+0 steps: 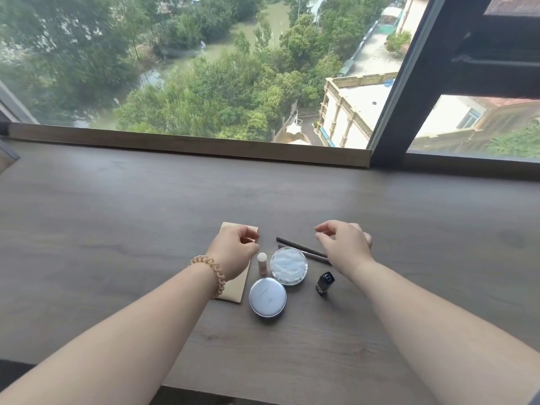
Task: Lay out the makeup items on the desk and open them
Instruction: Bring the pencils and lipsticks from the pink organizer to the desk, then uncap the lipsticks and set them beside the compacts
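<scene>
Several makeup items lie in the middle of the grey-brown desk. A beige flat pouch lies under my left hand, whose fingers are curled and hold nothing. Beside it stands a small pale pink stick. A round pale blue compact lies shut; behind it sits a second round compact with a white patterned top. Two dark pencils lie side by side, their right ends hidden under my right hand, which hovers with fingers apart. A small dark bottle lies near my right wrist.
A wooden sill runs along the desk's far edge below a large window. A dark window frame post rises at the right. The desk's front edge runs just below my forearms. A spiral hair tie circles my left wrist.
</scene>
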A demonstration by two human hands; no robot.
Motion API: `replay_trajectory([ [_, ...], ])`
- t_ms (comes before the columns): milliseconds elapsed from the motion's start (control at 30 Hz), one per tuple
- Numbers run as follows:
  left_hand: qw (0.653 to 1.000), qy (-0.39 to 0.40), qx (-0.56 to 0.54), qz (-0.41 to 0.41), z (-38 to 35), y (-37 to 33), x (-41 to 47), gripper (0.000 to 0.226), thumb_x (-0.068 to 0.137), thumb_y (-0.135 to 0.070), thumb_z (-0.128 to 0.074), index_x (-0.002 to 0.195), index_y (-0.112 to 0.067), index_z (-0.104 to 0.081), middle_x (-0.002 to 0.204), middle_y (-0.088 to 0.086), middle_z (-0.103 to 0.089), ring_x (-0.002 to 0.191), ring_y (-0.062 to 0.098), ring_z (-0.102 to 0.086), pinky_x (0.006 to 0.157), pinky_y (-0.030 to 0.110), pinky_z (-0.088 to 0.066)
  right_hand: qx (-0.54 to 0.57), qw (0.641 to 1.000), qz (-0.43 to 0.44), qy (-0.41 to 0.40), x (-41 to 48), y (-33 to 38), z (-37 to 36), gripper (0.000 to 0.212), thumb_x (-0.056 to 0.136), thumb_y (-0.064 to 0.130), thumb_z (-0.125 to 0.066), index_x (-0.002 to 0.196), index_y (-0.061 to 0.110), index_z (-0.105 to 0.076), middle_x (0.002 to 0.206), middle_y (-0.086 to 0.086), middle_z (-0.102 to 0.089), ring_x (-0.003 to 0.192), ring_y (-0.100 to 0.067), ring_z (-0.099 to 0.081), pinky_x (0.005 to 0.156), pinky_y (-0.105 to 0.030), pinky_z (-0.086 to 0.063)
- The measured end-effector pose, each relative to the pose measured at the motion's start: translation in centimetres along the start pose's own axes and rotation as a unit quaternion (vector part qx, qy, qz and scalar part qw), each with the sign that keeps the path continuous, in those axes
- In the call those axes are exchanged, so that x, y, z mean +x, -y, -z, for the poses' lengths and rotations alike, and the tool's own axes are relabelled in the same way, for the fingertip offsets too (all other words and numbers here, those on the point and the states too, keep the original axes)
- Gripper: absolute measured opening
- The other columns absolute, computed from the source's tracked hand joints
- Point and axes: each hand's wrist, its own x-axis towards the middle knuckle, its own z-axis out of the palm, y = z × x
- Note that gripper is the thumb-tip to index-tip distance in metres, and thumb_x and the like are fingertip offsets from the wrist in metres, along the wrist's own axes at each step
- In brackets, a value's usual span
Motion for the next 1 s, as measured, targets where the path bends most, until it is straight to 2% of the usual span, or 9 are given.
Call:
replay_trajectory([
  [167,0.997,0.042,0.062,0.0,-0.4,0.8,-0.5,0.027,0.078,-0.026,-0.068,0.104,-0.027,-0.062,0.103,-0.004,-0.062,0.097,0.012,-0.058,0.088,0.026,-0.045,-0.01,1.0,0.025,0.001,-2.7,1.8,-0.4,0.015,0.09,0.033,-0.053,0.097,0.036,-0.065,0.095,0.016,-0.066,0.112,-0.011,-0.044,0.089,-0.03,-0.022],
  [300,0.981,0.012,0.187,-0.057,-1.3,0.9,-0.9,0.031,0.083,-0.034,-0.057,0.114,-0.032,-0.058,0.116,-0.008,-0.055,0.112,0.013,-0.051,0.101,0.034,-0.037,-0.062,0.997,-0.01,-0.035,-4.6,1.6,-0.5,0.021,0.084,0.041,-0.057,0.102,0.035,-0.065,0.1,0.013,-0.064,0.113,-0.014,-0.047,0.091,-0.032,-0.025],
  [433,0.957,0.006,0.263,-0.118,-2.1,0.1,-1.3,0.037,0.084,-0.03,-0.051,0.121,-0.032,-0.054,0.119,-0.005,-0.052,0.119,0.018,-0.044,0.095,0.034,-0.033,-0.183,0.981,-0.063,-0.007,-6.7,0.3,-1.1,0.043,0.072,0.056,-0.059,0.111,0.038,-0.059,0.11,0.012,-0.06,0.116,-0.015,-0.045,0.098,-0.034,-0.025],
  [533,0.944,0.019,0.288,-0.162,-2.9,-0.6,-1.8,0.038,0.085,-0.034,-0.053,0.123,-0.035,-0.052,0.122,-0.008,-0.051,0.12,0.016,-0.04,0.095,0.034,-0.03,-0.194,0.978,-0.074,0.007,-7.5,-0.3,-1.6,0.034,0.08,0.041,-0.057,0.113,0.037,-0.058,0.114,0.012,-0.064,0.117,-0.017,-0.047,0.103,-0.037,-0.02],
  [633,0.932,0.039,0.299,-0.201,-3.7,-1.4,-2.6,0.041,0.085,-0.035,-0.053,0.125,-0.037,-0.049,0.122,-0.011,-0.051,0.123,0.015,-0.037,0.097,0.034,-0.026,-0.14,0.986,-0.084,-0.014,-8.1,-0.3,-1.5,0.031,0.082,0.029,-0.057,0.112,0.036,-0.06,0.111,0.013,-0.066,0.117,-0.016,-0.047,0.107,-0.038,-0.016],
  [767,0.92,0.06,0.299,-0.247,-4.1,-3.0,-3.4,0.047,0.084,-0.035,-0.053,0.13,-0.038,-0.044,0.126,-0.013,-0.051,0.125,0.014,-0.036,0.098,0.034,-0.023,0.003,0.995,-0.063,-0.082,-8.5,1.3,0.3,0.026,0.077,0.025,-0.063,0.101,0.037,-0.063,0.089,0.017,-0.064,0.11,-0.011,-0.05,0.096,-0.029,-0.026],
  [833,0.922,0.065,0.278,-0.263,-4.1,-4.0,-3.7,0.047,0.083,-0.037,-0.054,0.129,-0.037,-0.045,0.126,-0.015,-0.055,0.124,0.013,-0.041,0.098,0.034,-0.025,0.085,0.991,-0.046,-0.091,-8.6,2.5,1.6,0.025,0.075,0.025,-0.066,0.094,0.04,-0.062,0.081,0.021,-0.061,0.105,-0.01,-0.053,0.096,-0.031,-0.033],
  [900,0.934,0.05,0.222,-0.275,-4.1,-5.2,-4.2,0.04,0.079,-0.043,-0.053,0.119,-0.035,-0.053,0.114,-0.015,-0.064,0.114,0.01,-0.054,0.096,0.035,-0.031,0.161,0.982,-0.022,-0.098,-8.8,3.8,2.9,0.023,0.07,0.03,-0.068,0.086,0.044,-0.059,0.078,0.019,-0.063,0.093,-0.01,-0.059,0.093,-0.038,-0.044],
  [1000,0.972,0.057,0.022,-0.226,-3.0,-7.2,-5.3,0.025,0.074,-0.042,-0.059,0.092,-0.026,-0.063,0.084,-0.008,-0.072,0.085,0.011,-0.068,0.086,0.04,-0.049,0.291,0.952,0.011,-0.099,-9.6,5.9,4.9,0.024,0.074,0.029,-0.071,0.095,0.038,-0.062,0.085,0.008,-0.065,0.079,-0.012,-0.063,0.07,-0.03,-0.054],
])
